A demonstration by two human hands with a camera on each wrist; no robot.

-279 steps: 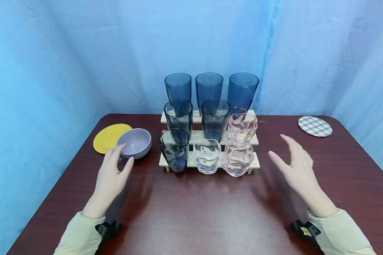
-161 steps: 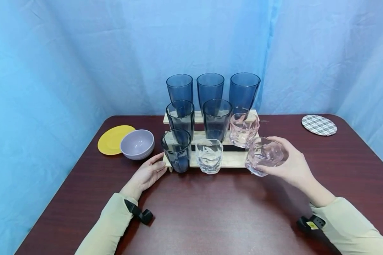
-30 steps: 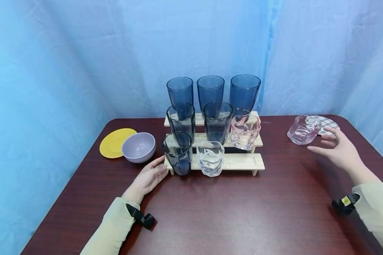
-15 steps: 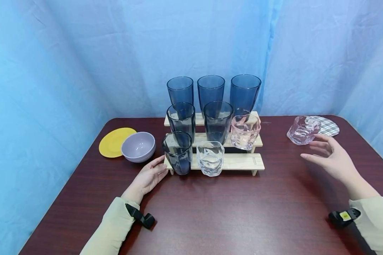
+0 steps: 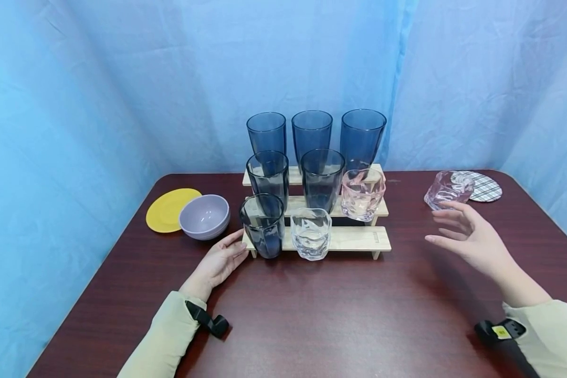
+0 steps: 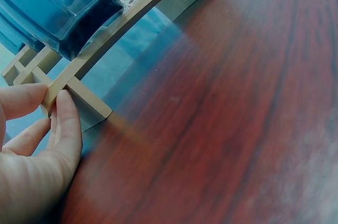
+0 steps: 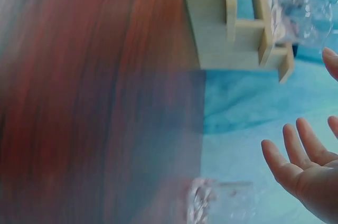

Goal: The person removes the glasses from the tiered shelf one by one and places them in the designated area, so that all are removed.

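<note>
In the head view, a three-step wooden rack (image 5: 359, 239) bears several dark blue tumblers (image 5: 263, 226), a clear wavy glass (image 5: 311, 236) on the lowest step and a pink glass (image 5: 363, 198) on the middle one. My left hand (image 5: 217, 263) pinches the left end of the lowest step; the left wrist view shows thumb and fingers (image 6: 67, 123) on its corner. Another pink glass (image 5: 444, 193) stands on the table at far right. My right hand (image 5: 474, 244) is in the air on the near side of that glass, holding nothing, fingers spread and slightly bent.
A checked round coaster (image 5: 486, 188) lies partly behind the pink glass on the right. To the left of the rack are a lilac bowl (image 5: 205, 217) and a yellow plate (image 5: 167, 210) on the dark red table (image 5: 335, 315). A blue curtain (image 5: 193, 79) hangs behind.
The right hand took a pink glass off the lowest step, set it on the table near the coaster, let go and drew back left. The left hand came to the rack and stays there.
</note>
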